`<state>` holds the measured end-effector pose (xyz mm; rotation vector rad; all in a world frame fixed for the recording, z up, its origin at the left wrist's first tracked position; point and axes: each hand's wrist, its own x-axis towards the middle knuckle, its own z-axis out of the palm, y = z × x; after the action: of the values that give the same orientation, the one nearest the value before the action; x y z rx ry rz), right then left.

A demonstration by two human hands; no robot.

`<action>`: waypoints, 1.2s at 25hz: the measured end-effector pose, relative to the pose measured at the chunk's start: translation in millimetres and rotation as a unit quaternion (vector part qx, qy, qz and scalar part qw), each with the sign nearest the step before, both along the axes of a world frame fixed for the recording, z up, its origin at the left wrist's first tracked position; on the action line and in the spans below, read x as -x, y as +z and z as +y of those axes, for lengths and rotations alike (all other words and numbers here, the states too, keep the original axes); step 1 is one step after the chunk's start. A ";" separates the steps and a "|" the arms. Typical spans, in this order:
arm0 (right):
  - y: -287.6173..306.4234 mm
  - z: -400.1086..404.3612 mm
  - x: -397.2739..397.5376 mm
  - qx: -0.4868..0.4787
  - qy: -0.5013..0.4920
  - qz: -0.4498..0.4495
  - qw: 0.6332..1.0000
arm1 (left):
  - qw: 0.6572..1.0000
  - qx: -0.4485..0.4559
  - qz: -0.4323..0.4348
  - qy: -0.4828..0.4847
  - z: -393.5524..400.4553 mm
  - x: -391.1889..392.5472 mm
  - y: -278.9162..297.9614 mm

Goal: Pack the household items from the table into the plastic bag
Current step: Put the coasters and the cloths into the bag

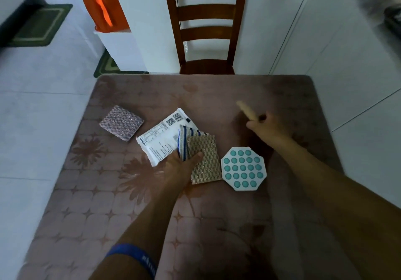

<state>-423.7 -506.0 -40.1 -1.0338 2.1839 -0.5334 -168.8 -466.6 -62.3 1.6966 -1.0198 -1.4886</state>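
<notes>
Left hand [181, 167]: grips gold scouring pad [205, 160], striped cloth [182, 143] and white printed packet [158, 141] together on table [108, 193]; right hand [265, 125]: grips pale stick [246, 110]; teal pop-it toy [243, 168] beside pad; silver scouring pad [121, 123] apart.

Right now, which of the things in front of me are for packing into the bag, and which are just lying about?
For packing:
white printed packet
striped cloth
gold textured pad, which the left hand grips along with the cloth
pinkish textured pad
teal bubble toy
pale stick, held by the right hand

Lying about:
wooden chair
orange bag
green mats
</notes>
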 end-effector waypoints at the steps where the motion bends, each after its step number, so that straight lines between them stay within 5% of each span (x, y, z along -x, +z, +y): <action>1: 10.5 9.9 -11.8 0.024 0.005 -0.068 0.997 | 1.000 0.000 0.009 0.005 1.0 1.7 5.0; 4: 44.9 47.7 -52.2 0.029 0.053 -0.268 0.962 | 0.998 -0.038 0.042 0.032 3.6 0.8 18.9; 6: 57.4 68.5 -71.1 0.018 0.083 -0.306 0.948 | 0.992 -0.055 0.110 0.037 13.8 -5.3 38.3; 9: 66.3 85.1 -92.2 0.033 0.163 -0.259 0.951 | 0.971 -0.040 0.236 0.007 36.4 -17.2 65.5; 12: 76.1 92.9 -101.3 0.045 0.271 -0.190 0.943 | 0.984 -0.012 0.178 -0.024 58.8 -26.1 90.0; 14: 77.3 94.1 -88.6 0.030 0.214 -0.198 0.956 | 0.991 0.003 0.137 -0.004 70.5 -31.0 99.5; 16: 63.8 96.3 -61.9 0.001 0.143 -0.065 0.988 | 0.995 0.009 0.098 0.014 82.5 -40.4 103.3; 18: 41.4 104.4 -45.5 -0.085 0.183 0.124 0.972 | 0.997 0.004 0.073 0.022 95.7 -53.7 105.6; 22: 16.3 115.2 -47.1 -0.135 0.199 0.155 0.958 | 0.997 0.015 0.058 0.047 119.7 -78.2 122.4; 25: 26.6 126.0 -42.0 -0.139 0.161 0.066 0.975 | 0.994 0.033 0.068 0.074 141.4 -85.1 146.0; 30: 138.4 186.4 -51.4 0.045 0.140 -0.119 0.982 | 0.992 0.047 0.088 0.081 177.6 -95.0 204.5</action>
<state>-372.4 -319.5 98.4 -1.2346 1.7847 -0.5952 -73.8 -289.0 142.2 1.5143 -0.8260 -1.4336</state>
